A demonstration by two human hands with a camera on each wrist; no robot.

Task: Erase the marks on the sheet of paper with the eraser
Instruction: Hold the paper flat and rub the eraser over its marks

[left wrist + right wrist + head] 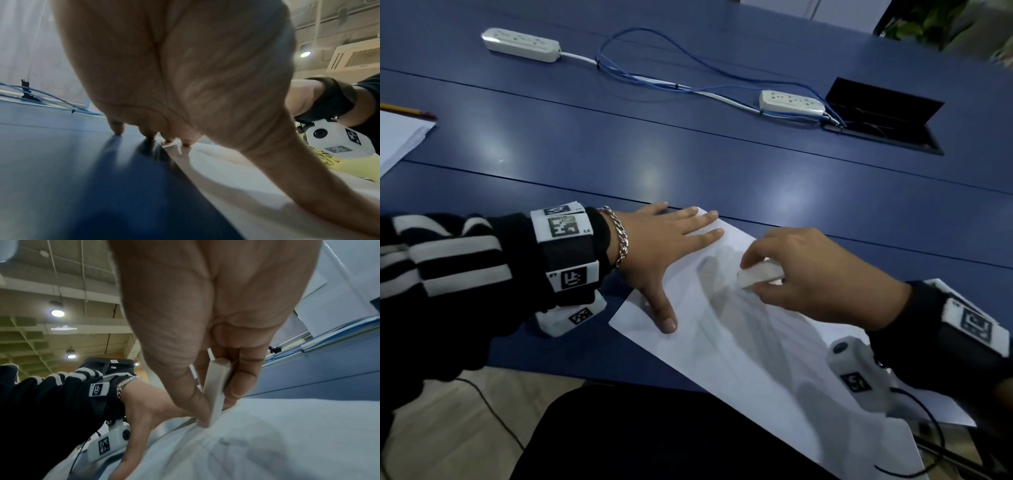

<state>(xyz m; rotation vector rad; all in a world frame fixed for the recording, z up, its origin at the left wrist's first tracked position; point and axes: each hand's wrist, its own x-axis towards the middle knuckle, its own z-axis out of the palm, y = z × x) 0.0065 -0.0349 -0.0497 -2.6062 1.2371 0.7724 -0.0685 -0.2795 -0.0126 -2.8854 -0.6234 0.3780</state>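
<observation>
A white rectangular sheet of paper point(753, 346) lies flat on the dark blue counter point(619, 144), at its near edge. The sheet's long axis runs diagonally, from the far left by the left hand toward the near right, where its near end overhangs the counter's edge above the person's lap.

The left hand point(657, 250) lies palm down with fingers point(702, 219) straight and spread. The outer fingertips rest on the bare counter, the inner ones and the thumb on the far-left end of the sheet, pinning it.

The right hand point(822, 274) grips a white, block-shaped rubber eraser point(758, 277). The thumb clamps one broad face and the curled fingers point(244, 378) the other. From the right wrist view the eraser's long axis tilts steeply, its lower end down on the paper and its upper end up inside the hand. In the head view that working end points left, toward the left hand. The paper under it looks grey, but shadow and pencil marks are hard to tell apart there.

Farther back on the counter lie two white power strips point(520, 44) joined by blue cables point(654, 80). At the left edge a yellow pencil point(407, 111) lies by a stack of white paper point(397, 137).
</observation>
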